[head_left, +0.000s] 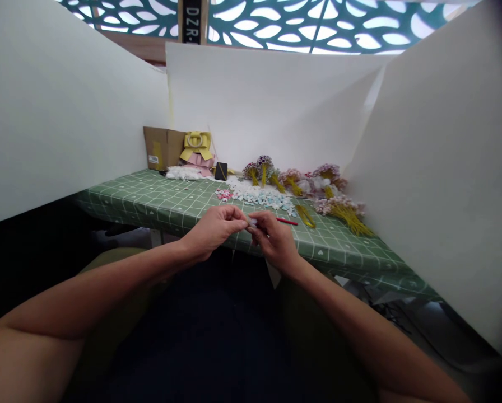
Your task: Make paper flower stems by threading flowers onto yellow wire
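Note:
Above the front edge of the table, my left hand [213,229] and my right hand [279,242] meet at the fingertips. Between them is a small whitish petal-like piece [252,222], pinched from both sides. My fingers cover much of it, so its exact shape is hard to make out. Just beyond my hands lies a loose spread of small white and pale blue petal pieces [263,196], with a few pink-red pieces [223,195] at its left. Close to my right hand rest a red pen-like stick [287,221] and a bundle of yellow-green wires [305,215].
Bunches of beaded flowers [291,178] on yellow-green stems line the back right; one larger bunch [347,215] lies nearer. A cardboard box [162,146], yellow bow [196,145], white fluffy pile [182,173] and small black box [221,171] stand back left. White panels [272,101] enclose the green checked tablecloth [150,196].

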A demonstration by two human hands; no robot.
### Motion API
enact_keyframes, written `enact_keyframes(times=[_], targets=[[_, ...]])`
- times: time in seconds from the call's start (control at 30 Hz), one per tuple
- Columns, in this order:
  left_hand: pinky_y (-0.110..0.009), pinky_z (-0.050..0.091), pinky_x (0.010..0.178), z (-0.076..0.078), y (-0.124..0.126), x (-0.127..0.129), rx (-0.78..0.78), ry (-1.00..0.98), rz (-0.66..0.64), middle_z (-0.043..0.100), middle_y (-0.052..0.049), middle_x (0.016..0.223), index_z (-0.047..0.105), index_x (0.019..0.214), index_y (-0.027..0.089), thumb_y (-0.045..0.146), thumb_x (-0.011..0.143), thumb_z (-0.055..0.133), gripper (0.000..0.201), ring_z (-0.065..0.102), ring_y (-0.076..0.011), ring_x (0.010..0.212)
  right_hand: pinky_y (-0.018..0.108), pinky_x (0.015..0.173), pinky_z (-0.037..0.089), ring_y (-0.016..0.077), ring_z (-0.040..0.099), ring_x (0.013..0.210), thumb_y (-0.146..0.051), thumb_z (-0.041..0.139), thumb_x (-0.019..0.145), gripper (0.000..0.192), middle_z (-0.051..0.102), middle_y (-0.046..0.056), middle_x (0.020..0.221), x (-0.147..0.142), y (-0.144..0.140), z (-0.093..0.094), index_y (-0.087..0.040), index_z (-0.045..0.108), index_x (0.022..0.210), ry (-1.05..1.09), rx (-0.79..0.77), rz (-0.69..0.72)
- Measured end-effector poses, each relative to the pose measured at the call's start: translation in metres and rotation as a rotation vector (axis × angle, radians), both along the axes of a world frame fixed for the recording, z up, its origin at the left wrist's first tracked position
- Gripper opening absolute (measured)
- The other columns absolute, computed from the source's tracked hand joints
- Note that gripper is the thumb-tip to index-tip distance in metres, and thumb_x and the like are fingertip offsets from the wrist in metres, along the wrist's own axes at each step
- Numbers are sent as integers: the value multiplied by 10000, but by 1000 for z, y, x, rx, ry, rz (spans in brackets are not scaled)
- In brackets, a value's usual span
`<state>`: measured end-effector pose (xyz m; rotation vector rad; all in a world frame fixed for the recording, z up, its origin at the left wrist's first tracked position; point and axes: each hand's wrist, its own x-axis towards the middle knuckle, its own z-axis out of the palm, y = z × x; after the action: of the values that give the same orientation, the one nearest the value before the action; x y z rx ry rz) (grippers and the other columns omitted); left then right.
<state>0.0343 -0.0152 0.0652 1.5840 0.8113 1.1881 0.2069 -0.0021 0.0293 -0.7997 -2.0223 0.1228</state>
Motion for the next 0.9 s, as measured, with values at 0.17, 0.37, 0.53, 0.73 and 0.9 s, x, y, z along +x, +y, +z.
enact_keyframes(times=[0.17,0.37,0.53,0.73,0.9], targets=[[-232,336,606,0,1,0,-31,16,16,554,15,655,592,680,128,201,699,650,94,457,-85,619,253,608,411,167,611,706,-259,473,917,116,615,27,749,-2,-3,3,-209,505,1017,-53,35,-43],[-235,365,640,-6,5,0,22,41,-1,578,-1,710,600,734,142,228,754,614,90,491,-101,669,249,606,407,163,606,679,-254,480,914,119,613,15,714,-2,-2,2,-207,495,1022,-35,0,-51],[-250,385,736,-11,11,0,120,82,-21,576,1,743,585,753,148,216,782,586,75,515,-106,730,248,591,400,157,598,653,-237,479,908,112,605,6,686,-2,0,1,-210,488,1017,-18,-30,-38],[-241,382,732,-12,11,0,151,73,-56,545,14,744,559,758,149,202,805,569,72,496,-94,726,241,586,396,153,601,656,-226,487,900,118,616,13,705,-2,2,0,-196,484,1014,-4,-40,-27],[-230,371,702,-11,9,0,157,108,-35,521,22,727,558,763,144,231,838,550,115,467,-83,695,243,595,403,150,606,661,-232,492,900,116,630,17,734,-2,3,0,-195,484,1010,2,-38,-24]])
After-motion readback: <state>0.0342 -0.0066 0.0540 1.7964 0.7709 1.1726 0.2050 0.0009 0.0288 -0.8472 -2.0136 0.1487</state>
